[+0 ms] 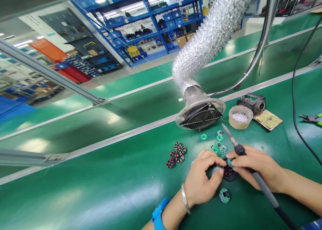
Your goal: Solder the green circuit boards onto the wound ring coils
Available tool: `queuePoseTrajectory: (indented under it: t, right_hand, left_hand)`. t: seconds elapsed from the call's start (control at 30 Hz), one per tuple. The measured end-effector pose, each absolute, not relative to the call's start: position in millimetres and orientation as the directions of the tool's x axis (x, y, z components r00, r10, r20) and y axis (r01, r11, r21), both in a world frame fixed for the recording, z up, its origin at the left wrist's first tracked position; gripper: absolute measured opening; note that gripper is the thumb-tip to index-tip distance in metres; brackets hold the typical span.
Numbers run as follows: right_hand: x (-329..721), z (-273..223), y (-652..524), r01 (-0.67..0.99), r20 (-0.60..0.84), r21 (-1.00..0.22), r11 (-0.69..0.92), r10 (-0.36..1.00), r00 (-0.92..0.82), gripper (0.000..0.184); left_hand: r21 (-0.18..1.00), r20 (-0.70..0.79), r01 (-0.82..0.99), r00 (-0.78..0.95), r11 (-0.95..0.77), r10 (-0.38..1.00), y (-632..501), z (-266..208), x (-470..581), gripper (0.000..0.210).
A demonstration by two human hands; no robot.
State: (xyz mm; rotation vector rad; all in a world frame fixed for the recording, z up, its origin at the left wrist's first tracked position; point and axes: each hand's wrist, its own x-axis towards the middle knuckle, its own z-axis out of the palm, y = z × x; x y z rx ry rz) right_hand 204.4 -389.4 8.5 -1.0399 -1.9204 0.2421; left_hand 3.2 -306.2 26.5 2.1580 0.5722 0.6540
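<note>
My right hand (263, 168) is closed around a soldering iron (266, 189), whose tip points up and away to the left. Its thumb and fingertips are also at a small round green circuit board (229, 162). Opposite, my left hand (203, 178) has thumb and forefinger drawn together beside that board; what lies between them is hidden. Under the fingertips a red-and-black ring-shaped part (228, 171) sits on a dark round base (230, 177). Nearer me lies another round circuit board (224, 195). Several more green boards (219, 149) are heaped just beyond my hands.
Several red-and-black rings (179, 157) lie left of my hands. Beyond stands a fume extractor fan (202, 117) on a silver duct (203, 38). At the right are a tub of metal shavings (240, 121), a soldering iron stand (253, 102), a sponge tray (268, 120), pliers (313, 118) and a black cable (293, 89).
</note>
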Motion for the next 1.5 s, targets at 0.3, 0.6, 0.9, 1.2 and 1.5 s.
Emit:
queuePoseTrajectory:
  t: [0.3, 0.6, 0.9, 1.2, 1.5]
  right_hand:
    - [210, 7, -398, 0.603, 0.43, -0.69, 0.399, 0.897, -0.102, 0.028]
    - [193, 1, -392, 0.469, 0.364, -0.767, 0.439, 0.898, -0.245, 0.026]
    - [195, 2, -389, 0.498, 0.444, -0.687, 0.529, 0.848, -0.288, 0.023]
    - [193, 9, -386, 0.497, 0.451, -0.657, 0.567, 0.824, -0.344, 0.031]
    - [189, 11, -396, 0.576, 0.561, -0.541, 0.612, 0.774, -0.296, 0.034]
  left_hand:
    - [0.316, 0.536, -0.108, 0.84, -0.942, 0.083, -296, 11, -1, 0.017]
    - [0.56, 0.516, -0.055, 0.804, -0.826, 0.296, -299, 25, -25, 0.015]
    - [0.756, 0.288, 0.151, 0.797, -0.637, 0.531, -308, 6, -11, 0.008]
    - [0.859, 0.089, 0.25, 0.786, -0.446, 0.612, -312, 13, -5, 0.007]
    - [0.891, 0.038, 0.271, 0.755, -0.365, 0.654, -317, 10, 0, 0.009]
